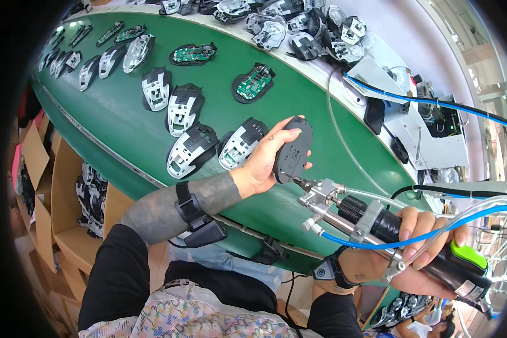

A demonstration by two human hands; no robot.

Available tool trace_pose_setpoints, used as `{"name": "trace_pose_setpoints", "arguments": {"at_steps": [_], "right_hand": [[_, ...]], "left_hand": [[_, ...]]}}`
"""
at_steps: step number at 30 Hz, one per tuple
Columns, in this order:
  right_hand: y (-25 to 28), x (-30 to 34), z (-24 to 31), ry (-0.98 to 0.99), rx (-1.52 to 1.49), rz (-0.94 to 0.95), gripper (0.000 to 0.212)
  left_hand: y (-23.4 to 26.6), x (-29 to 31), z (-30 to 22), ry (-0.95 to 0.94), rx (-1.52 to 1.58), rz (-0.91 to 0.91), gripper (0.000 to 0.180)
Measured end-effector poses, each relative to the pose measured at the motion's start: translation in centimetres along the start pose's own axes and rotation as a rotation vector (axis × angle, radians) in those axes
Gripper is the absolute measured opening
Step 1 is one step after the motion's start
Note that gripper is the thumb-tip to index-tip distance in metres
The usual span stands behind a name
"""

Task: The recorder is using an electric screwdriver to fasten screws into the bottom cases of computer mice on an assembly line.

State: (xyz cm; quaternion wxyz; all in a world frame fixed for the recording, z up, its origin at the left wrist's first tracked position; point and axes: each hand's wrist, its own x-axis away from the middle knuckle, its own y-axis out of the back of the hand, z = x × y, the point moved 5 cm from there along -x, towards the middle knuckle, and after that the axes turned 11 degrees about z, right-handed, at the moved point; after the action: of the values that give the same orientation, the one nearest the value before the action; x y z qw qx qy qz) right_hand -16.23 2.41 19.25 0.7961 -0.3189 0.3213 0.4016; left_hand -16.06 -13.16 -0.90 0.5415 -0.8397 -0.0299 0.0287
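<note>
My left hand [260, 160] is closed around a black computer mouse [294, 149], tilted up so that its flat underside with small holes shows. My right hand [419, 239] grips a black power screwdriver [380, 222] with a green lever, a metal feed head and hoses. The tool's nose meets the lower end of the mouse underside; whether the bit sits in a screw hole I cannot tell. Close to my left hand, a grey-and-black mouse shell [241, 143] lies on the green belt [298, 222], with another mouse shell [191, 151] beside it.
Further along the belt lie more shells and mouse bases with green circuit boards [253, 84]. Many shells are heaped on the back ledge [304, 31]. A blue hose [388, 245] crosses at my right. A cardboard box [76, 231] of black parts stands at the lower left.
</note>
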Motion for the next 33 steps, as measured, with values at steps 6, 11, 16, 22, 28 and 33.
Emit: {"name": "trace_pose_setpoints", "arguments": {"at_steps": [6,11,16,22,28,33], "right_hand": [[-0.9,-0.6,0.5,0.008,0.053,-0.048,0.063],[-1.4,-0.8,0.6,-0.016,-0.031,0.021,0.063],[0.1,-0.7,3.2,-0.169,0.045,-0.097,0.074],[3.5,2.3,7.5,-0.082,0.619,-0.288,0.066],[6.3,5.8,6.5,-0.101,0.814,-0.359,0.054],[7.1,8.1,4.9,-0.02,0.802,-0.358,0.056]], "left_hand": [[-1.6,0.3,0.0,0.022,0.028,0.044,0.05],[-1.8,1.7,0.7,0.054,-0.212,0.003,0.047],[-5.8,3.4,-3.2,-0.25,-1.664,0.19,0.049],[-2.3,5.4,-6.1,0.088,-2.356,-0.031,0.06],[-4.0,-0.6,-9.7,-0.179,-2.171,-0.066,0.067],[2.4,-5.8,-12.4,-0.076,-2.202,-0.338,0.078]]}}
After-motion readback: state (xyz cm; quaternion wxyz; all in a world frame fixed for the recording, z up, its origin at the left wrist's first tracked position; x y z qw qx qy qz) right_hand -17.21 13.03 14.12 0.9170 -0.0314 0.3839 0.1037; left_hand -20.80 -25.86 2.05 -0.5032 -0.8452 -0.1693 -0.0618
